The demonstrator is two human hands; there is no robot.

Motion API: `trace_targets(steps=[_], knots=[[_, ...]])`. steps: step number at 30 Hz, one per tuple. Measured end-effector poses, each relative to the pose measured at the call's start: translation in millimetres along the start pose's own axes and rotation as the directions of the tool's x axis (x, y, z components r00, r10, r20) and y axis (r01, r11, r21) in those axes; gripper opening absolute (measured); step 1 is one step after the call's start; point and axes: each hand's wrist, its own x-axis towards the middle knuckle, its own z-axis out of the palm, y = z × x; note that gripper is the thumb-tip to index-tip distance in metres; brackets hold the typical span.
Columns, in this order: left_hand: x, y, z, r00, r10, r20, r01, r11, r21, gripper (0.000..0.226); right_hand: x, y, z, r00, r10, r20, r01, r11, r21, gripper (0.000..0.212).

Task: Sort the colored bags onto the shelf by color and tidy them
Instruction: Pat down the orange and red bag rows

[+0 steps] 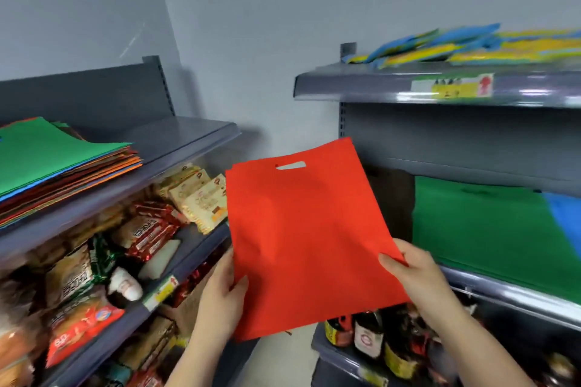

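Note:
Both my hands hold a flat red bag [309, 229] with a cut-out handle in the air between two shelf units. My left hand [221, 295] pinches its lower left edge, thumb on top. My right hand [412, 272] grips its right edge. On the left unit's top shelf [185, 138] lies a mixed stack of bags [59, 163] with a green one uppermost and orange, red and blue edges below. On the right unit's middle shelf [515, 292] lie a green bag [490, 223] and, beside it at the far right, a blue bag [566, 217].
Snack packets [147, 229] fill the left unit's lower shelves. Bottles [371, 336] stand on the right unit's bottom shelf. Yellow and blue packets [471, 44] lie on the right unit's top shelf, which carries a price label [452, 86]. A grey wall is behind.

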Motion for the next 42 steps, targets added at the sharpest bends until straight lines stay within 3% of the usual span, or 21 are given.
trace_targets(steps=[6, 13, 22, 30, 42], knots=[[-2.8, 34.0, 77.7, 0.981, 0.050, 0.187, -0.017, 0.984, -0.176, 0.047, -30.5, 11.5, -82.4, 0.979, 0.047, -0.198, -0.031, 0.996, 0.083, 0.031], [-33.2, 75.3, 182.4, 0.938, 0.134, 0.318, -0.087, 0.984, -0.158, 0.037, -71.8, 21.5, -188.0, 0.931, 0.100, -0.351, -0.034, 0.981, 0.190, 0.022], [-83.0, 113.2, 341.9, 0.802, 0.247, 0.543, -0.107, 0.955, -0.277, 0.048, -132.1, 37.9, -335.4, 0.825, 0.108, -0.555, -0.003, 0.982, 0.187, 0.021], [-132.8, 152.0, 442.7, 0.663, 0.312, 0.681, -0.167, 0.948, -0.271, 0.051, -183.7, 55.3, -424.1, 0.644, 0.117, -0.756, -0.007, 0.989, 0.148, 0.020], [-174.8, 221.4, 579.0, 0.417, 0.363, 0.833, -0.117, 0.931, -0.347, 0.042, -218.6, 44.4, -517.3, 0.367, 0.088, -0.926, -0.003, 0.996, 0.094, 0.017]])
